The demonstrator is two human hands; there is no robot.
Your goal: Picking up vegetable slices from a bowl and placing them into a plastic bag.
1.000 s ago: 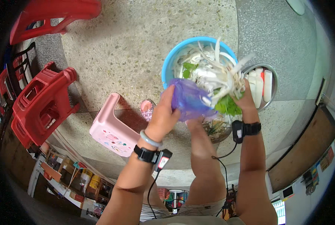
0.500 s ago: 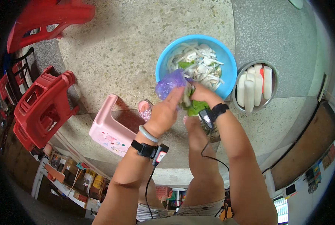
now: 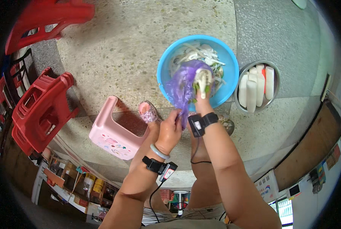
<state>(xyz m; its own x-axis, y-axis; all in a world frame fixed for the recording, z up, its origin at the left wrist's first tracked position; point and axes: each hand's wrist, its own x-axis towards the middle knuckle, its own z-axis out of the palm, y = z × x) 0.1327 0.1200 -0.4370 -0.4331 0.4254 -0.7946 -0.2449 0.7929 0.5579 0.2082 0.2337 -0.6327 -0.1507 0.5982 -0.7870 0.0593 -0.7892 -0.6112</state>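
The fingers of the left hand are closed on the gathered lower end of a thin purple bag, just outside the near edge of the blue basin. The right hand reaches over that same near edge, against the bag; whether its fingers grasp or have let go cannot be told. The bag lies across the basin's near-left rim and reaches toward its middle, with a clump of white strips and some green leaf at its right side, by the right hand.

Judging by how things lie, the work is partway along: some strips are at the bag, while many loose strips remain toward the basin's far edge. Beyond the basin's right edge, a metal bowl on the floor holds long white pieces, looking whole and uncut, with something red between them.

The right fingertips are hidden behind strips and bag. The bag's mouth and how full it is are hard to make out, and the bag covers part of the basin's contents.
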